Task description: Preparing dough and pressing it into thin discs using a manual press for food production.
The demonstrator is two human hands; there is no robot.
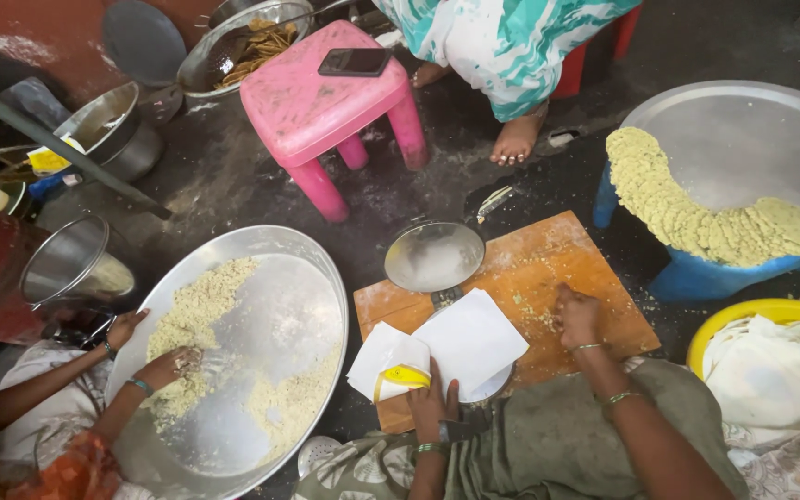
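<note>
Bare far half of the orange wooden board (567, 255) is passable. White plastic sheets (469, 343) and round steel press plate (433, 256) block its left side.

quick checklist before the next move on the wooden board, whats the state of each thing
1. Right hand on the crumbly dough on the wooden board: ok.
2. Left hand on the white sheet: ok.
3. Sheet lies flat: not ok, the corner by the yellow band is folded.
4. Round metal press plate bare: ok.
5. Board free of crumbs: not ok.
6. Dough portion size: cannot tell.
</note>
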